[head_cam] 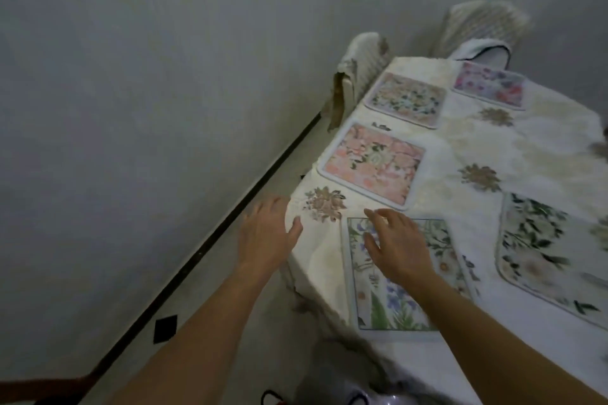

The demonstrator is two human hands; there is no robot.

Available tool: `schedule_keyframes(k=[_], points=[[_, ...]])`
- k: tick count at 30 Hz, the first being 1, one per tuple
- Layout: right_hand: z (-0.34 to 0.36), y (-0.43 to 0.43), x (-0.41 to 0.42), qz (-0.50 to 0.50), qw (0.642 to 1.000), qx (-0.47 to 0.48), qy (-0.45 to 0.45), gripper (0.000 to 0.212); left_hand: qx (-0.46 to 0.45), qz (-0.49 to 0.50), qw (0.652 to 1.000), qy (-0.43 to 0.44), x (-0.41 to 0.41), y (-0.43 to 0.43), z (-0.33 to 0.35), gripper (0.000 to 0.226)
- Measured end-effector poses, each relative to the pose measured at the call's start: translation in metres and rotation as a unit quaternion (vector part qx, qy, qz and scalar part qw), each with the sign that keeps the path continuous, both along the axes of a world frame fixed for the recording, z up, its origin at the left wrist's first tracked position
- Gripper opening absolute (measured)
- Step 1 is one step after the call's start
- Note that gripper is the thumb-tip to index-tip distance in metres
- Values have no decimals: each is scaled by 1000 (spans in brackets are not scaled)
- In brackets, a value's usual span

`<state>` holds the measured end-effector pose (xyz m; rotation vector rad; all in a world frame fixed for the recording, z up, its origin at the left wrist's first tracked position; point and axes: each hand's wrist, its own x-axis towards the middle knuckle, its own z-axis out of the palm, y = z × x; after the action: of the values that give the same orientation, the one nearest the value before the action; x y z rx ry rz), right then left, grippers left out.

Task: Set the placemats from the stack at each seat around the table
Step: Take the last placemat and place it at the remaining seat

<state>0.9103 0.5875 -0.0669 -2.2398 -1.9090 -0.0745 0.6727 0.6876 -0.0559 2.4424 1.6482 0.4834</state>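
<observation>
Head view has the person leaning over a corner of the table, both bare arms stretched out and the hands apart. The right hand (396, 248) lies over the far left part of a blue-flowered placemat (391, 312), fingers spread and loose, gripping nothing; whether the palm presses on the mat or hovers just above it I cannot tell. The left hand (266, 237) is off to that mat's left at the tablecloth (329, 260) corner, fingers relaxed, thumb on the cloth edge. Just beyond the right hand's fingertips sits a pink placemat (371, 164), flat on the cloth. To the right of the right hand lies a white-and-green placemat (539, 250). Well beyond both hands are two more placemats (406, 99) near a covered chair (360, 66).
</observation>
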Motion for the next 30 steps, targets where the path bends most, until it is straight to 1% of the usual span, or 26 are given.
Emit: schedule_keyframes(k=[2, 4, 6, 9, 13, 19, 26, 30], points=[[-4, -21, 32, -51, 999, -11, 5, 45, 1, -25, 1000, -18, 27, 0, -7, 49], [-11, -43, 65, -98, 995, -12, 18, 45, -22, -39, 998, -39, 56, -6, -16, 50], [-17, -61, 88, -128, 991, -17, 33, 45, -56, -32, 997, -48, 74, -13, -27, 51], [-29, -87, 125, -170, 984, -30, 46, 44, -112, -4, 991, -67, 100, -28, -45, 44], [-45, -113, 161, -216, 971, -56, 82, 43, -177, 46, 979, -90, 124, -45, -66, 42], [-71, -117, 185, -244, 953, -76, 165, 31, -240, 128, 957, -105, 143, -62, -89, 45], [-92, -97, 184, -270, 922, -123, 250, 41, -284, 165, 937, -119, 149, -67, -99, 46], [-95, -90, 178, -308, 897, -133, 287, 47, -314, 179, 921, -145, 151, -63, -105, 41]])
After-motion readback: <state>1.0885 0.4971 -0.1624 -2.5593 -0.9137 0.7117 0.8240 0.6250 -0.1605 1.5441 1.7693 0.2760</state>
